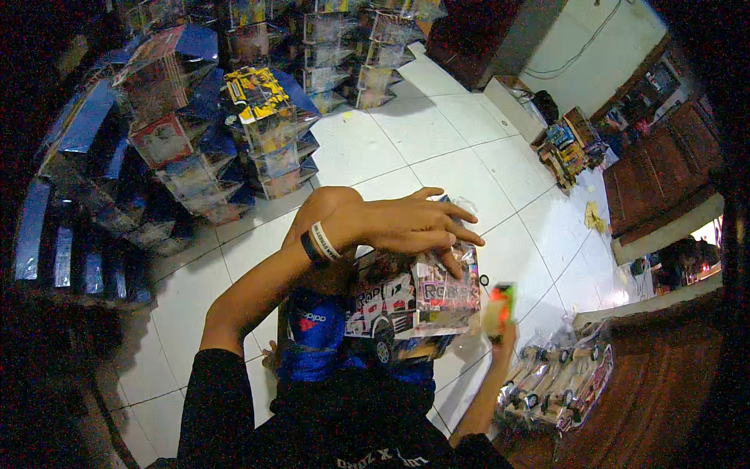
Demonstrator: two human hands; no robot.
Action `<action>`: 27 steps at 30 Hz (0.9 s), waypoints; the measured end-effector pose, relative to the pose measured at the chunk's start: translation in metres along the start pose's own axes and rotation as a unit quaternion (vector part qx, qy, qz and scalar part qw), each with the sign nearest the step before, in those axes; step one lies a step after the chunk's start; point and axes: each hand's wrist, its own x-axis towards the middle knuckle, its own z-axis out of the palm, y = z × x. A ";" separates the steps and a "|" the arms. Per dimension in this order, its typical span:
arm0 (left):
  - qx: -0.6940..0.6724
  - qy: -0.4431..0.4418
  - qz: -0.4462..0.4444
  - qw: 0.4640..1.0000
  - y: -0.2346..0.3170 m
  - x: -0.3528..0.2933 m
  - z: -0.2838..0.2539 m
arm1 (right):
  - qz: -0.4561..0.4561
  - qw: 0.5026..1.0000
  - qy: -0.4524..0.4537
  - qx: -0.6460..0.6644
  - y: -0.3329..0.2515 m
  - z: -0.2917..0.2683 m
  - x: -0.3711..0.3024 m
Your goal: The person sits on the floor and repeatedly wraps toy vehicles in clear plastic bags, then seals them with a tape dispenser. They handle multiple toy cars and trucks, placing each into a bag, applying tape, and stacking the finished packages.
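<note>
A toy truck (391, 313) with printed white, black and pink sides and a dark wheel rests across my lap, clear plastic film around at least part of it. My left hand (406, 224) lies over its top, fingers spread and pressing lightly on the box-shaped rear part. To the right of the truck, my right hand (504, 338) is closed around a small orange and green object (502, 303), too blurred by motion to name. A small black wheel (483, 280) shows beside the truck's right end.
Tall stacks of plastic-wrapped toy trucks (269, 133) rise at the left and back. A plastic-wrapped bundle of wooden toy trucks (555, 379) lies at my right, close to brown wooden furniture (656, 375). Farther off, more toys (570, 148) sit by a white box (516, 109).
</note>
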 end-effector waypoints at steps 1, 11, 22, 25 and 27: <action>-0.003 -0.011 -0.012 1.000 -0.003 -0.001 0.000 | -0.058 0.997 0.025 0.045 -0.046 0.032 -0.001; -0.047 -0.004 -0.257 0.965 0.014 -0.025 0.002 | -0.385 0.734 -0.491 -0.270 -0.319 0.338 -0.113; -0.003 0.300 -0.294 0.907 -0.047 -0.094 0.065 | -0.482 0.330 -0.530 -0.615 -0.348 0.423 -0.151; -0.011 0.309 -0.289 0.906 -0.048 -0.100 0.066 | -0.433 0.359 -0.528 -0.636 -0.358 0.412 -0.148; -0.005 0.312 -0.286 0.906 -0.047 -0.104 0.065 | -0.469 0.413 -0.526 -0.578 -0.356 0.401 -0.145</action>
